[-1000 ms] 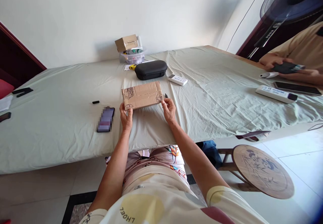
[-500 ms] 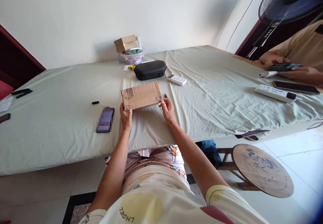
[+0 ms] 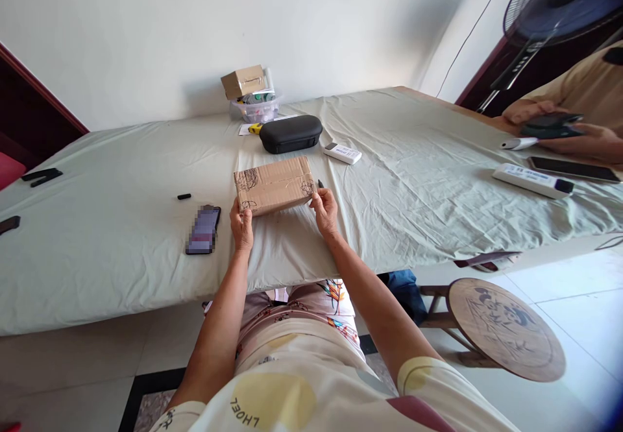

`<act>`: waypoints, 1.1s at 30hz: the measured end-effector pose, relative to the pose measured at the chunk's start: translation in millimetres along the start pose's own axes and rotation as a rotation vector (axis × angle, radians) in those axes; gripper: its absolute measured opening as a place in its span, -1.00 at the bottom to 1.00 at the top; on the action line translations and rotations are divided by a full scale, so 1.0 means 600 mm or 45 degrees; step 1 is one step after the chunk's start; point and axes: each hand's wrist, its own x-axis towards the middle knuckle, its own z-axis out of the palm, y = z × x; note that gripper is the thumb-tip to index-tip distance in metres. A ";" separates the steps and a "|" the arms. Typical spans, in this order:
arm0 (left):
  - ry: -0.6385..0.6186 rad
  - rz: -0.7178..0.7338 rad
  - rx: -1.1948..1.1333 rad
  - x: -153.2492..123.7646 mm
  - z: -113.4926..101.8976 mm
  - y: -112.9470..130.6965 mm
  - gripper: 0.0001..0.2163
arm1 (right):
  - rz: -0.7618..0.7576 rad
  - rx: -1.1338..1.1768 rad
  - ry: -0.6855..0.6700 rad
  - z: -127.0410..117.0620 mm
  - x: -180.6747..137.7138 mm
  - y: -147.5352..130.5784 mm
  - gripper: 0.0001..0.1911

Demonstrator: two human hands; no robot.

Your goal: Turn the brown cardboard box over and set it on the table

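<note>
A flat brown cardboard box (image 3: 277, 182) with black scribbles on three of its corners is held over the table, slightly tilted. My left hand (image 3: 241, 226) is closed on its near left corner, thumb on top. At the near right corner, my right hand (image 3: 325, 213) grips the box between thumb and fingers. The dark tip of a pen (image 3: 320, 184) pokes out just beyond my right hand; whether it is in my fingers or lying on the cloth I cannot tell. A small black cap-like piece (image 3: 183, 196) and a phone (image 3: 203, 229) lie left of the box.
Beyond the box lie a black zip case (image 3: 291, 134) and a white device (image 3: 342, 153). A plastic basket (image 3: 256, 111) with a small carton (image 3: 243, 82) stands by the wall. At the right, another person's hands (image 3: 559, 124) hold a dark object. A wooden stool (image 3: 506, 328) stands below.
The box has tipped slightly, so more of its near side shows. Both my hands keep their hold on it.
</note>
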 end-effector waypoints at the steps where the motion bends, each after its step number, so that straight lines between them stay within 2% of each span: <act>1: 0.011 -0.003 -0.001 -0.001 0.001 0.001 -0.15 | 0.001 -0.013 -0.007 0.001 0.000 0.001 -0.46; 4: 0.032 -0.001 0.001 -0.004 0.006 0.004 -0.22 | -0.025 -0.080 0.055 0.005 -0.003 0.002 -0.50; 8: -0.007 0.033 -0.035 -0.006 0.011 0.013 -0.25 | -0.183 -0.310 0.258 0.004 -0.002 -0.001 -0.57; 11: -0.023 0.048 -0.052 -0.007 0.013 0.020 -0.26 | -0.322 -0.512 0.264 -0.005 -0.001 -0.010 -0.61; 14: -0.018 0.048 -0.030 -0.007 0.014 0.023 -0.27 | -0.428 -0.708 0.087 0.000 -0.013 -0.023 -0.63; 19: -0.005 0.039 -0.030 -0.008 0.014 0.019 -0.27 | -0.788 -0.980 -0.480 0.062 -0.064 -0.041 -0.49; 22: 0.013 0.030 -0.020 -0.008 0.013 0.017 -0.29 | -0.920 -1.088 -0.595 0.092 -0.084 -0.041 -0.40; 25: 0.016 0.029 -0.018 -0.007 0.013 0.017 -0.30 | -0.956 -1.174 -0.532 0.093 -0.083 -0.036 -0.38; 28: 0.020 0.044 -0.021 -0.005 0.012 0.015 -0.30 | -0.930 -1.217 -0.418 0.075 -0.070 -0.028 -0.40; 30: 0.054 0.030 -0.011 -0.003 0.012 0.009 -0.31 | -0.855 -1.212 -0.343 0.059 -0.058 -0.020 -0.42; 33: 0.095 -0.085 0.021 0.000 0.011 -0.003 -0.35 | -0.647 -1.132 -0.194 0.032 -0.032 0.000 -0.45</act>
